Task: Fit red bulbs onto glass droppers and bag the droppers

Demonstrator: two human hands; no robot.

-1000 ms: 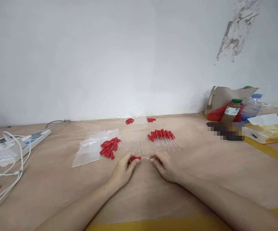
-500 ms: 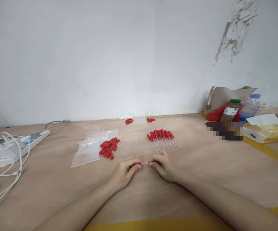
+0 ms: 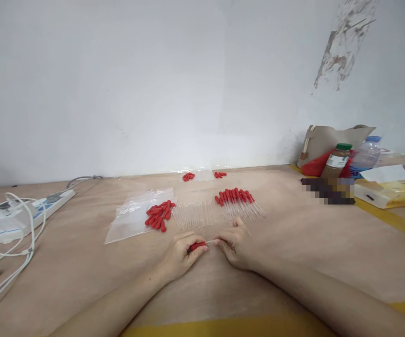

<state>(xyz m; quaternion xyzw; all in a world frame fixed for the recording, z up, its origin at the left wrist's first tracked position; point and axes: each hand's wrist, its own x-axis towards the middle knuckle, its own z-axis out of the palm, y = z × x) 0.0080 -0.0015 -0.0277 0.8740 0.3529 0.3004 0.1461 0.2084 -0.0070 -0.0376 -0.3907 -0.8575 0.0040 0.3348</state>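
Note:
Between thumb and fingers, my left hand [image 3: 184, 252] grips a red rubber dropper bulb [image 3: 197, 245]. A thin clear glass tube [image 3: 209, 242] runs from the bulb's mouth to my right hand [image 3: 235, 245], which pinches its other end. Just beyond the hands lies a row of bare glass tubes [image 3: 193, 214]. Loose red bulbs [image 3: 158, 215] are heaped left of that row, partly on a clear plastic bag [image 3: 125, 217]. To the right, several droppers [image 3: 235, 196] with red bulbs on their tubes lie side by side.
Small groups of red bulbs [image 3: 188, 176] lie near the wall on clear plastic. A power strip [image 3: 57, 201] with white cables is at left. At right stand a green-capped jar [image 3: 337, 161], a plastic bottle [image 3: 367, 154], a beige bag [image 3: 329, 135] and a tissue pack [image 3: 388, 187].
Both hands have come slightly nearer to me. My left fingers have loosened around the bulb, so more of its red side shows. The bulb and tube stay between the hands.

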